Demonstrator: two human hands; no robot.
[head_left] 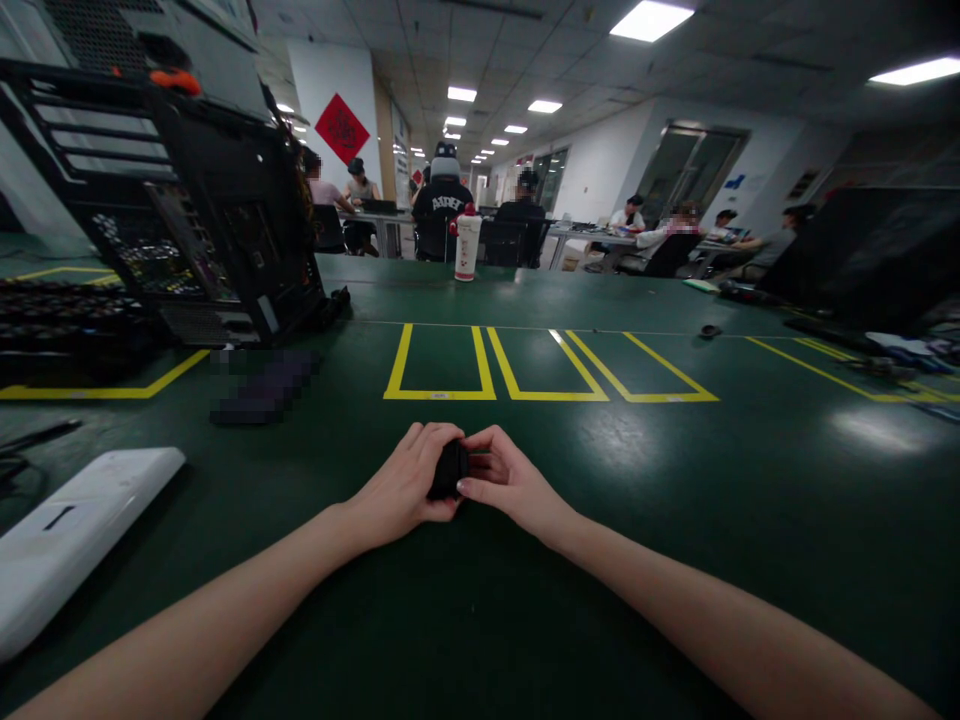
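Between my two hands is a small black, boxy object (pixel 448 470), mostly covered by fingers, so its exact kind is hidden. My left hand (pixel 409 470) wraps around its left side, thumb below and fingers over the top. On the other side, my right hand (pixel 510 480) pinches the object's right edge with thumb and fingertips. Both hands rest close above the dark green table (pixel 480 620), just in front of the yellow tape outlines (pixel 441 394).
An open black computer case (pixel 225 210) stands at the left. A white device (pixel 82 540) lies near left, with a dark blurred item (pixel 266 388) behind it. A white cup (pixel 466 248) stands at the back; a small black round piece (pixel 709 331) lies right. People sit beyond.
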